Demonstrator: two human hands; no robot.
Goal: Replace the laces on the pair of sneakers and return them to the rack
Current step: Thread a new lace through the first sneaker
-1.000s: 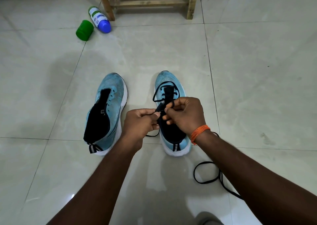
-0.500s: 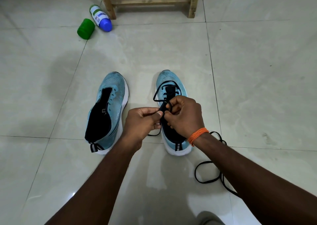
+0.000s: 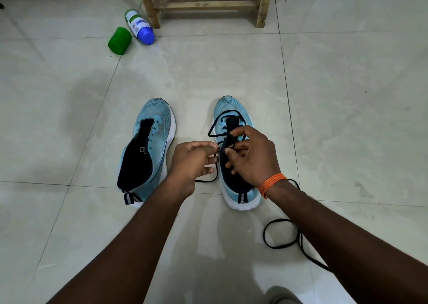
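Black and thin, the lace (image 3: 230, 140) is threaded through the front eyelets of the right sneaker (image 3: 231, 106), and both grips are on it. The right grip (image 3: 252, 157) sits over the tongue of that shoe, thumb and forefinger curled and pinching the crossed strands just above the opening, the other fingers folded below. The left grip (image 3: 192, 162) is just to its left, almost touching it, with fingers curled in and thumb and forefinger closed on a strand that drops from the fingertips and trails on the floor (image 3: 347, 95) under the hand.

An orange thread band (image 3: 272, 184) circles the wrist behind the right grip. Nearer the person than that grip, beside the forearm, a loose loop of lace (image 3: 264, 234) lies on the tiles; whether it belongs to the same lace I cannot tell, as the arm hides the join.

The left sneaker (image 3: 159, 123), light blue with a white sole like its mate, lies just left of the left grip, unlaced, tilted onto its side with the dark lining showing. Both shoes point away from the person.

Well beyond the grips stands the wooden rack (image 3: 208, 2). Left of its leg, a white bottle with a blue cap (image 3: 139, 25) lies on its side, and a green cylinder (image 3: 119, 40) lies just beside it.
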